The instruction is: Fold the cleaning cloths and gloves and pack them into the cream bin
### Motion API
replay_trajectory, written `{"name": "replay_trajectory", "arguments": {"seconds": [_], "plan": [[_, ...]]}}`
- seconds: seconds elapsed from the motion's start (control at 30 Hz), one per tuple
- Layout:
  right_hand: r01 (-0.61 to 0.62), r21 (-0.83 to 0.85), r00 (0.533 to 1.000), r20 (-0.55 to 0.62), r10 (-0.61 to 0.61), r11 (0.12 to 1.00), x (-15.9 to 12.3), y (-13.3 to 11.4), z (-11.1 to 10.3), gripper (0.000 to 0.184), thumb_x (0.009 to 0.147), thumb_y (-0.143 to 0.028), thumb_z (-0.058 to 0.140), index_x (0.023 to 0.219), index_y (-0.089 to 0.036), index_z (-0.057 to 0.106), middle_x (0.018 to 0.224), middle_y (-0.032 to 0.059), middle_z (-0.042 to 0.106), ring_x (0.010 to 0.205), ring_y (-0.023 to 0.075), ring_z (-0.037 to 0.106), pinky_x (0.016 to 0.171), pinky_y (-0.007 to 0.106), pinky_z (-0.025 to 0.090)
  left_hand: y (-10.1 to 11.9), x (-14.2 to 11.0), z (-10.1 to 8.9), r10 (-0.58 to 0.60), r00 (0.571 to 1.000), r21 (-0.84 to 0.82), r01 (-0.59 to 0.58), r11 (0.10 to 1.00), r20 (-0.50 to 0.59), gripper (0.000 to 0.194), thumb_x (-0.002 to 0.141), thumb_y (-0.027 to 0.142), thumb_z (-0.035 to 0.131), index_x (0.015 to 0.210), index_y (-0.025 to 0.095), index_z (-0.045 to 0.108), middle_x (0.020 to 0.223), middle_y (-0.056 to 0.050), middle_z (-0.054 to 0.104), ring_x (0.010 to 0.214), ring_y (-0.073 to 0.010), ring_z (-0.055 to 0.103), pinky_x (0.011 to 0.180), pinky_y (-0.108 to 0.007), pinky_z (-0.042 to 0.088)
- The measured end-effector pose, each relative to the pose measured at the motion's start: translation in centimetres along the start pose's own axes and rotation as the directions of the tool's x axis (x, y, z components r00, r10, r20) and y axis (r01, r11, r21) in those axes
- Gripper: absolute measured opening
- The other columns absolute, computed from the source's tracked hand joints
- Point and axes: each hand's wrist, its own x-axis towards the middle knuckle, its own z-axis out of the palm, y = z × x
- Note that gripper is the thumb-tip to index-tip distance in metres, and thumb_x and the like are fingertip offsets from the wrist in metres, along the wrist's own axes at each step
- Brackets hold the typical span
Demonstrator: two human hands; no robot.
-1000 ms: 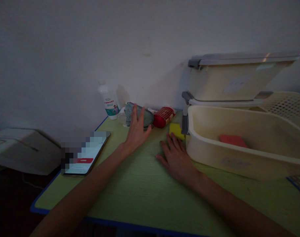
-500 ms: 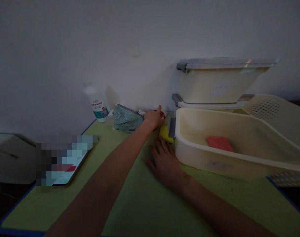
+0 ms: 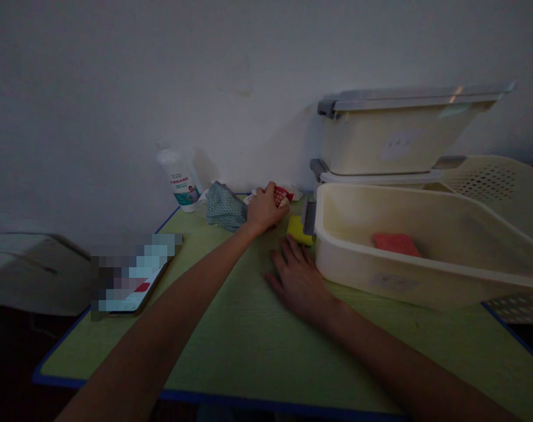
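My left hand (image 3: pixel 265 208) is closed round a red patterned pad (image 3: pixel 282 196) near the wall at the back of the green table (image 3: pixel 249 340). A teal mesh cloth (image 3: pixel 224 206) lies just left of that hand. My right hand (image 3: pixel 300 280) rests flat on the table with fingers spread, holding nothing, its fingertips just short of a yellow sponge (image 3: pixel 299 230). The sponge lies against the left end of a cream plastic basin (image 3: pixel 424 266), which holds a red sponge (image 3: pixel 396 244).
A white bottle (image 3: pixel 179 179) stands by the wall at the back left. A phone (image 3: pixel 130 281) lies on the table's left side. Behind the basin stand a lidded cream box (image 3: pixel 398 138) and a perforated basket (image 3: pixel 495 184). A pale box (image 3: pixel 29 272) sits beyond the table's left edge.
My left hand left the teal cloth, reached right to the red pad and closed on it. My right hand stayed flat near the yellow sponge.
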Motion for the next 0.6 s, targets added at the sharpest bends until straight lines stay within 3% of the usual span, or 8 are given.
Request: {"name": "replay_trajectory", "arguments": {"seconds": [0.13,0.4,0.5,0.6], "plan": [[-0.007,-0.004,1.0,0.011,0.007,1.0,0.1,-0.1,0.0,0.046,0.091,-0.036,0.041,0.124,-0.006,0.052,0.141,0.0233,0.037,0.136,0.0324,0.023,0.107,0.048,0.025,-1.5,-1.5,0.3,-0.014,0.98,-0.161,-0.019,0.987,-0.197,0.046,0.072,0.035,0.06,0.111,0.018,0.043,0.102,-0.011,0.056,0.093,-0.0268,0.059,0.08,-0.038,0.048],[-0.008,-0.018,1.0,0.009,0.008,1.0,0.1,-0.2,-0.1,0.045,0.09,-0.036,0.043,0.122,-0.006,0.053,0.139,0.0235,0.04,0.136,0.0326,0.024,0.107,0.048,0.025,-3.2,-3.3,1.6,-0.051,0.905,-0.42,-0.145,0.896,-0.422,0.052,0.065,0.028,0.069,0.107,0.019,0.039,0.106,-0.009,0.055,0.102,-0.0246,0.056,0.088,-0.039,0.045],[-0.009,-0.022,1.0,0.006,0.01,1.0,0.1,-0.2,0.0,0.046,0.09,-0.037,0.042,0.124,-0.007,0.052,0.14,0.0238,0.038,0.136,0.0334,0.023,0.107,0.049,0.025,-3.9,-4.1,1.4,-0.071,0.895,-0.5,-0.178,0.848,-0.439,0.054,0.063,0.028,0.071,0.104,0.021,0.037,0.106,-0.007,0.055,0.1,-0.0233,0.057,0.089,-0.038,0.045],[-0.004,-0.022,1.0,0.0,0.004,1.0,0.2,-0.1,0.1,0.047,0.09,-0.037,0.042,0.124,-0.006,0.052,0.14,0.0245,0.038,0.136,0.034,0.023,0.106,0.05,0.026,-4.3,-5.2,0.6,-0.029,0.933,-0.558,-0.188,0.808,-0.357,0.053,0.065,0.029,0.071,0.103,0.022,0.035,0.108,-0.007,0.054,0.103,-0.0218,0.056,0.091,-0.037,0.044]]}}
